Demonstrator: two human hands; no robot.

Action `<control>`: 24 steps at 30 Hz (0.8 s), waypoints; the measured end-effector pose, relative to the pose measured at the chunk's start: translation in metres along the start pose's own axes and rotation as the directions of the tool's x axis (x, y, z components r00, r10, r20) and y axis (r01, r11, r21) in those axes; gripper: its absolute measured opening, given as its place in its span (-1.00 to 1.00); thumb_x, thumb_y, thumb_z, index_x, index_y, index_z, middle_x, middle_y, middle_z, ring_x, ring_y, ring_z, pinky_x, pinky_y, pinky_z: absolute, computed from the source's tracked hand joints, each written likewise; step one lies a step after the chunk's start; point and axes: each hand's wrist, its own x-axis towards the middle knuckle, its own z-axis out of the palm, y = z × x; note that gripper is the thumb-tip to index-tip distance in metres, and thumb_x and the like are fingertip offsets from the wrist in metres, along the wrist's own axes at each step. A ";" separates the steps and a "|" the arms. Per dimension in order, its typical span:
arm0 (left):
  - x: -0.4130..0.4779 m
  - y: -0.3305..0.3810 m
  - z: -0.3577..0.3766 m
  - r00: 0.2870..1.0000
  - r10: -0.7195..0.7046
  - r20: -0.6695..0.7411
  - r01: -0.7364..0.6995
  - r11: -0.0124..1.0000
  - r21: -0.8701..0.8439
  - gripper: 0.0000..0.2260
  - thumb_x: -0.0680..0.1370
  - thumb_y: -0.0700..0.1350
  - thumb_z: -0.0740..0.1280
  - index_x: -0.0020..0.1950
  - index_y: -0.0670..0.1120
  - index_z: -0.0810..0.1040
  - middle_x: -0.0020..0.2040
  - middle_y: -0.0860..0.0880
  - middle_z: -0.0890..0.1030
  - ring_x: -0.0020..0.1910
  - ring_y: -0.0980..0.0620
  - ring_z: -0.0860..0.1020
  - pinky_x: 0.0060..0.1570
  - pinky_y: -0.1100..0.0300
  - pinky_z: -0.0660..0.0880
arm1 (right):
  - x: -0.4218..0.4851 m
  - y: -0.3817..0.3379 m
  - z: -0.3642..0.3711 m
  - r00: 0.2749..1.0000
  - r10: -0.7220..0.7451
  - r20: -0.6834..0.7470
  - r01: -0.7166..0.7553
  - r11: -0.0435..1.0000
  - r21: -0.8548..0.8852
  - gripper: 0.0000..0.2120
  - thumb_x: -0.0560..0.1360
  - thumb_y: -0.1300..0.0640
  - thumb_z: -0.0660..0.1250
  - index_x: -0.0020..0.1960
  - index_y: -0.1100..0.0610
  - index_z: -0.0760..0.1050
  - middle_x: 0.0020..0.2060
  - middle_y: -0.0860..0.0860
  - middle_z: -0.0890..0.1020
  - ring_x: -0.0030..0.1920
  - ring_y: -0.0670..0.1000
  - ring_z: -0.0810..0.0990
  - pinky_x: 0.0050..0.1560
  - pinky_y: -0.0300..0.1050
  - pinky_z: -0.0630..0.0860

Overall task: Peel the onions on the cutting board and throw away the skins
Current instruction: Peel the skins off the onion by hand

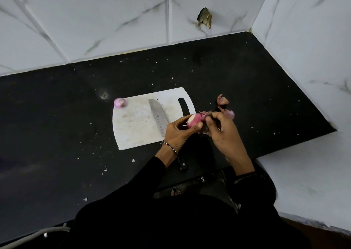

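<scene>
Left hand (178, 133): I am seeing it gripping the onion (195, 120) over the cutting board's (136, 131) right edge.
Right hand (225, 134): fingertips are pinching a loose skin (205, 113) on that onion.
Second onion (119, 102): sitting on the board's far left corner.
Knife (158, 115): lying across the board.
Shed skins (222, 100): lying on the counter (57, 115), beyond my right hand.

Black countertop (57, 115), dusted with small white flecks (133, 160). Knife (158, 115) lies flat, blade tip toward the wall (handle partly hidden). White marble-veined wall tiles (114, 20) behind and at right; one has a ragged dark hole (205, 18). Pale cable (38, 235) at lower left.
</scene>
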 end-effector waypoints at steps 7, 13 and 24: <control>0.000 -0.003 0.000 1.000 0.022 0.004 -0.022 0.999 0.038 -0.61 0.38 -0.26 0.53 0.19 -0.16 0.59 0.08 -0.12 0.66 -0.03 0.07 0.66 -0.11 0.29 0.58 | -0.008 -0.003 -0.006 0.991 0.072 -0.110 -0.046 0.973 0.224 -0.86 0.63 0.11 0.27 0.15 0.11 0.53 0.07 -0.02 0.65 0.09 -0.11 0.66 0.10 -0.15 0.61; 0.001 -0.003 -0.001 0.999 0.039 0.024 -0.040 0.998 0.049 -0.48 0.32 -0.25 0.58 0.24 -0.13 0.53 0.17 -0.06 0.61 0.08 0.04 0.63 0.00 0.26 0.57 | -0.013 -0.004 -0.007 0.970 0.110 -0.217 -0.044 0.957 0.288 -0.84 0.57 0.20 0.36 0.15 0.10 0.54 0.02 -0.06 0.68 0.02 -0.18 0.67 -0.04 -0.28 0.62; -0.001 -0.002 -0.001 0.995 0.084 0.056 -0.088 0.993 0.073 -0.41 0.27 -0.35 0.59 0.24 -0.17 0.48 0.19 -0.09 0.59 0.10 0.04 0.62 0.00 0.26 0.56 | -0.014 -0.010 -0.003 0.996 -0.013 -0.090 0.016 0.999 0.035 -0.73 0.47 -0.01 0.49 0.15 -0.04 0.61 0.05 -0.21 0.63 0.09 -0.25 0.60 0.13 -0.20 0.58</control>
